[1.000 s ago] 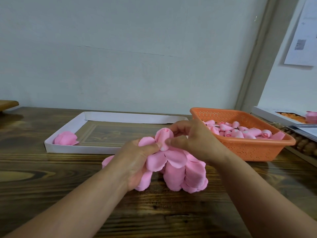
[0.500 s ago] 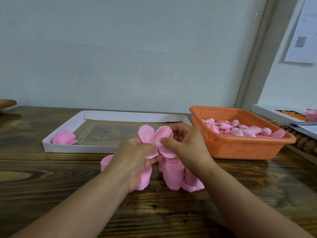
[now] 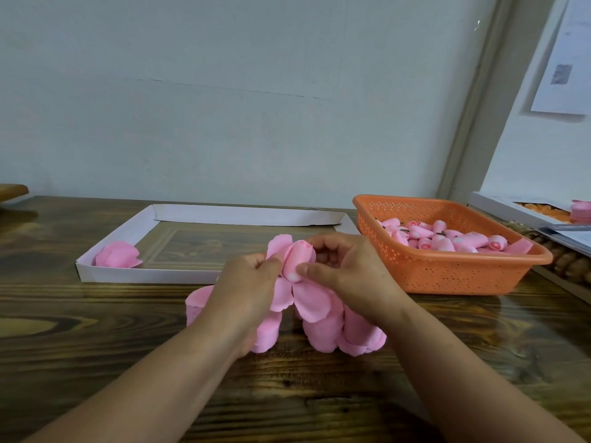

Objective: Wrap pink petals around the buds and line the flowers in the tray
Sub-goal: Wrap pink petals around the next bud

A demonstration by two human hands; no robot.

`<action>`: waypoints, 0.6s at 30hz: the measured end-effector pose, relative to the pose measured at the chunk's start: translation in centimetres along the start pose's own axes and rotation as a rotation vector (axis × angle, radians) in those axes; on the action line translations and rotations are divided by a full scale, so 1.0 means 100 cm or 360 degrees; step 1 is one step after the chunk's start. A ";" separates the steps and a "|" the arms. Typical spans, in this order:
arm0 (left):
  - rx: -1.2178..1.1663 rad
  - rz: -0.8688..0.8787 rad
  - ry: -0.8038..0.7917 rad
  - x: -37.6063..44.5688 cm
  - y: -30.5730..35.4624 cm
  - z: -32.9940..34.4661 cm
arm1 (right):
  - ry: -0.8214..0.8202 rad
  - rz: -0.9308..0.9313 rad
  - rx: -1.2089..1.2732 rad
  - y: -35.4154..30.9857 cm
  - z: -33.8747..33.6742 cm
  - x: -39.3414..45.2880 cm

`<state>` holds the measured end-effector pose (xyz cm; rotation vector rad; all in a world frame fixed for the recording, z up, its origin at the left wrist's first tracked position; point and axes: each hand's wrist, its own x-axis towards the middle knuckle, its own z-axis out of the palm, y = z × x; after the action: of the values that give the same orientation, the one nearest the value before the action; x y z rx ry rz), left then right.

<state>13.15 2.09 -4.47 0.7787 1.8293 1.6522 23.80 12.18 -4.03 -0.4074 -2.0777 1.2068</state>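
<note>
Left hand (image 3: 246, 282): fingers curled, pinching pink petals (image 3: 281, 251) against bud (image 3: 295, 262). Right hand (image 3: 348, 273): thumb and fingers gripping same bud, mid-table, above loose petal stacks (image 3: 323, 330). White tray (image 3: 128, 231): behind hands, one finished flower (image 3: 116, 254) in left corner. Orange basket (image 3: 447, 273): right of tray, holding spare buds (image 3: 447, 239). Surface: wooden table (image 3: 80, 330).
</note>
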 end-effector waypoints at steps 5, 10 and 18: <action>0.0152 0.0203 -0.0126 -0.001 -0.003 0.002 | 0.0017 0.0008 -0.0052 0.000 -0.002 0.001; 0.0253 0.0191 -0.0225 0.002 -0.005 0.001 | 0.0000 0.0014 -0.0132 0.000 -0.003 0.001; 0.0467 0.0259 -0.0363 0.004 -0.008 -0.003 | -0.0133 0.0169 -0.0016 -0.001 -0.004 0.001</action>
<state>12.58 2.14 -5.27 1.2180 1.9054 1.3372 24.00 12.48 -3.79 -0.4849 -2.1573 1.2962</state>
